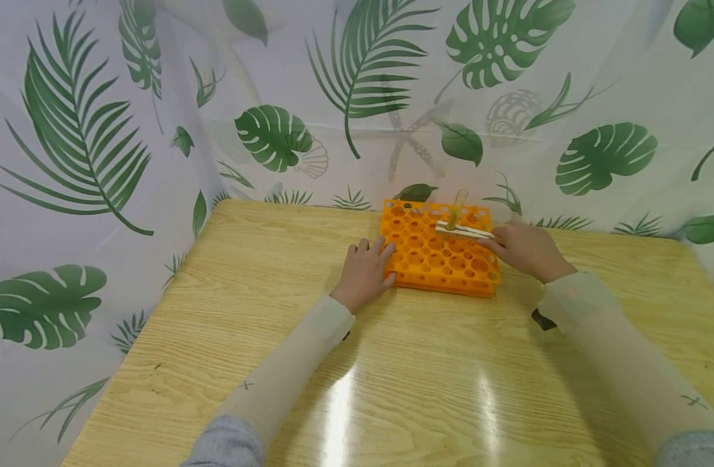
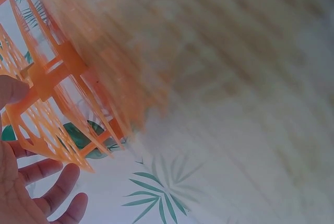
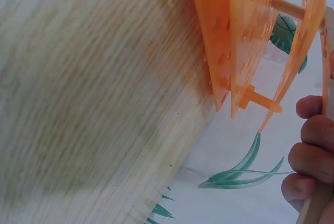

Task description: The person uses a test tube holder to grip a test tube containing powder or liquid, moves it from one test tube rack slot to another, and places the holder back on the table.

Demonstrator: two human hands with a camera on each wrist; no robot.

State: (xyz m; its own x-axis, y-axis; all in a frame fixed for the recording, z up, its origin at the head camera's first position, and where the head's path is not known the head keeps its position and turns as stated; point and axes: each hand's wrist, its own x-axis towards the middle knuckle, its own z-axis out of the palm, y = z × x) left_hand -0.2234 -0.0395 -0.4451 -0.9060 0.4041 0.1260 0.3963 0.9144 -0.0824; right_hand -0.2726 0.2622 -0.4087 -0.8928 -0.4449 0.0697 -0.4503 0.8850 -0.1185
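Observation:
My right hand (image 1: 526, 250) grips the handle of a wooden test tube clamp (image 1: 464, 231), with its fingers (image 3: 313, 151) curled round the wood. The clamp's far end is around a glass test tube (image 1: 457, 209) with yellowish liquid in it. That tube stands nearly upright over the orange test tube rack (image 1: 415, 259). From the right wrist view, the tube's rounded lower end (image 3: 287, 9) shows below the rack's top plate. My left hand (image 1: 365, 269) holds the rack's near left corner between thumb and index finger, while its other fingers (image 2: 60, 185) spread outward.
The rack stands near the back of a wood-grain table (image 1: 275, 279), close to a white backdrop (image 1: 345, 175) with green leaf prints. A second stretch of backdrop (image 1: 176, 175) runs along the left side. Rows of round holes cover the rack's top.

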